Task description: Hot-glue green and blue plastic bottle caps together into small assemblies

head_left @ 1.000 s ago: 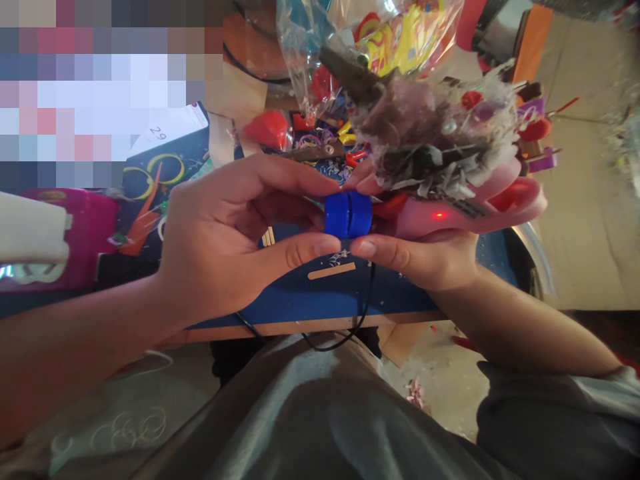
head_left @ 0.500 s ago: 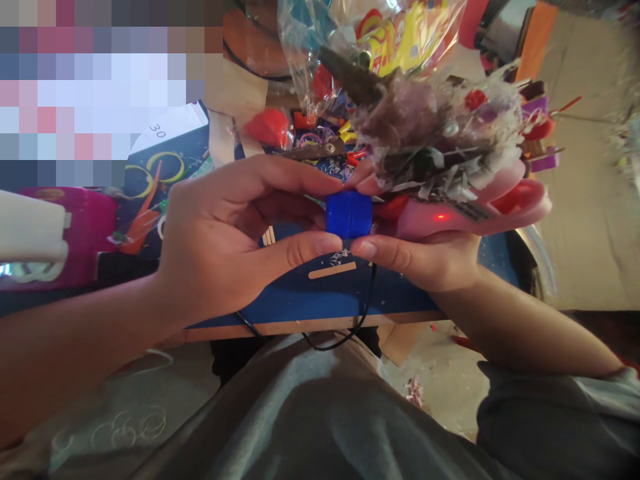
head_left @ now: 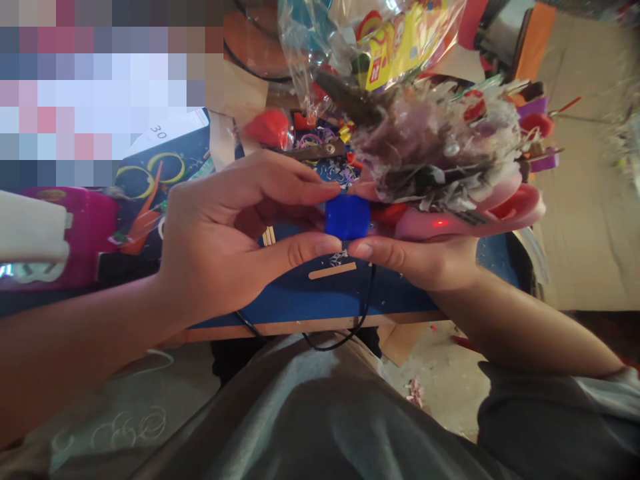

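Note:
Two blue bottle caps point(head_left: 348, 217), pressed together mouth to mouth, are pinched between my hands. My left hand point(head_left: 220, 227) is closed on their left side, thumb below and fingers above. My right hand point(head_left: 420, 260) grips the right side with thumb and fingertips. A pink glue gun point(head_left: 435, 225) with a lit red light also rests in my right hand, its red trigger near the caps; part of my right fingers is hidden behind it. Clumped dried glue and stuck scraps point(head_left: 435, 133) cover its front, and the dark nozzle points up left.
A wooden craft stick point(head_left: 332, 271) lies on the blue table point(head_left: 300, 300) below the caps. Scissors point(head_left: 320, 151), a red piece point(head_left: 270, 128) and a clear plastic bag point(head_left: 310, 40) are behind. Left are yellow rings point(head_left: 167, 168) and a magenta container point(head_left: 95, 233). A black cable point(head_left: 370, 300) hangs over the edge.
The caps and the glue gun have shifted slightly left, and the caps look slightly turned. Both hands keep nearly the same grip.

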A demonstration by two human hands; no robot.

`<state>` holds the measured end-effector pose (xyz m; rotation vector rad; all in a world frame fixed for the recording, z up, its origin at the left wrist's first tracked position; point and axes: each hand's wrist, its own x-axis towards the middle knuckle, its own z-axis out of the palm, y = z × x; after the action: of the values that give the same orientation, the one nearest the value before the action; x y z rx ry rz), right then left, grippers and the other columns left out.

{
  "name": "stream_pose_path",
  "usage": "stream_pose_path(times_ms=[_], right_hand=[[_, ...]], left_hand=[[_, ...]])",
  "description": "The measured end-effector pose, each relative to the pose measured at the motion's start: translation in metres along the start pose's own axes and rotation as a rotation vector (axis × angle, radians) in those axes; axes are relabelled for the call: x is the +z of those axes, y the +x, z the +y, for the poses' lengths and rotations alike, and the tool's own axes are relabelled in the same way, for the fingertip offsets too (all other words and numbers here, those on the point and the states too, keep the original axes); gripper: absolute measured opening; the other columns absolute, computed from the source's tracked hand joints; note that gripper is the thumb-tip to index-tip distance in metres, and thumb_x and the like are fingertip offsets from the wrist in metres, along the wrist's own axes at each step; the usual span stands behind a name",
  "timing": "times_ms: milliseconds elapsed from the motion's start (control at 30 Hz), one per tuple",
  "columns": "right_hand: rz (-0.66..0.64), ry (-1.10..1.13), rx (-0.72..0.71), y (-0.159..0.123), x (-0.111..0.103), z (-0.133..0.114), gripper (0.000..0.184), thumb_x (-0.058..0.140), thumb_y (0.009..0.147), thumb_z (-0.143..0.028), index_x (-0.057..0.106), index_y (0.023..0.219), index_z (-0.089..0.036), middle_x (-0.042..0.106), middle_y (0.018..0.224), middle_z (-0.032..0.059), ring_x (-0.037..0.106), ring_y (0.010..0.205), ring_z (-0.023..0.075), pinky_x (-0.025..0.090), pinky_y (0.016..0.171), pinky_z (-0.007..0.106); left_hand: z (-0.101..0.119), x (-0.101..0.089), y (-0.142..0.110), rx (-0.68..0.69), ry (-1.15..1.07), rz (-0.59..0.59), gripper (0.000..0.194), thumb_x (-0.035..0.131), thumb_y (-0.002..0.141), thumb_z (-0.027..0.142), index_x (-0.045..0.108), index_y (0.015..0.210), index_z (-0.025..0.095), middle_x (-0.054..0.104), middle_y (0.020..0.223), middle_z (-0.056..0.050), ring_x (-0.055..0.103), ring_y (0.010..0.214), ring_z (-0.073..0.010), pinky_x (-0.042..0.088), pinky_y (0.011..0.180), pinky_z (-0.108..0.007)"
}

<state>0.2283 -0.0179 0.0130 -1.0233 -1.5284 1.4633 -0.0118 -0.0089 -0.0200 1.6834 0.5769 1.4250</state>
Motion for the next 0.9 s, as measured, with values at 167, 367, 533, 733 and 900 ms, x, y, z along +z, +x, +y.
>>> stream_pose_path(times_ms=[167, 367, 533, 733, 900], right_hand=[[-0.106, -0.037, -0.033, -0.002, -0.008, 0.003, 0.029, 0.105, 0.088, -0.047, 0.094, 0.112, -0.036, 0.095, 0.134, -0.0045, 0.084, 0.147, 0.0347, 0.058, 0.145, 0.047], [-0.102, 0.017, -0.005, -0.002, -0.005, 0.003, 0.031, 0.107, 0.088, -0.055, 0.096, 0.107, -0.034, 0.096, 0.126, -0.0021, 0.089, 0.136, 0.0376, 0.067, 0.137, 0.056], [0.044, -0.042, -0.166, -0.001, -0.005, 0.007, 0.036, 0.114, 0.08, -0.045, 0.094, 0.109, -0.036, 0.095, 0.124, -0.0063, 0.088, 0.136, 0.0329, 0.064, 0.14, 0.053], [0.068, -0.081, -0.245, 0.003, -0.01, 0.015, 0.065, 0.115, 0.073, -0.064, 0.091, 0.126, -0.034, 0.091, 0.143, -0.0036, 0.079, 0.153, 0.0339, 0.051, 0.148, 0.051], [-0.023, -0.06, -0.238, 0.003, -0.004, 0.006, 0.046, 0.108, 0.089, -0.048, 0.092, 0.131, -0.036, 0.084, 0.16, -0.0061, 0.065, 0.172, 0.0352, 0.042, 0.155, 0.058]], left_hand=[[0.004, 0.001, 0.002, -0.022, 0.022, 0.003, 0.047, 0.112, 0.087, 0.031, 0.095, 0.13, 0.035, 0.091, 0.123, -0.004, 0.091, 0.108, -0.0268, 0.085, 0.093, -0.041], [0.0, 0.001, 0.001, 0.029, 0.009, -0.003, 0.052, 0.114, 0.085, 0.032, 0.094, 0.132, 0.031, 0.091, 0.122, -0.007, 0.091, 0.108, -0.0293, 0.085, 0.09, -0.044], [0.002, -0.002, 0.0, -0.041, 0.001, 0.002, 0.047, 0.114, 0.085, 0.035, 0.094, 0.128, 0.036, 0.091, 0.123, -0.004, 0.091, 0.111, -0.0305, 0.085, 0.093, -0.048], [0.005, -0.004, 0.003, -0.071, 0.004, -0.007, 0.047, 0.118, 0.079, 0.032, 0.095, 0.12, 0.032, 0.091, 0.118, -0.003, 0.091, 0.107, -0.0279, 0.084, 0.09, -0.041], [0.001, -0.004, 0.004, 0.024, 0.03, 0.002, 0.056, 0.12, 0.074, 0.034, 0.096, 0.124, 0.038, 0.092, 0.115, -0.003, 0.091, 0.099, -0.0287, 0.083, 0.08, -0.042]])
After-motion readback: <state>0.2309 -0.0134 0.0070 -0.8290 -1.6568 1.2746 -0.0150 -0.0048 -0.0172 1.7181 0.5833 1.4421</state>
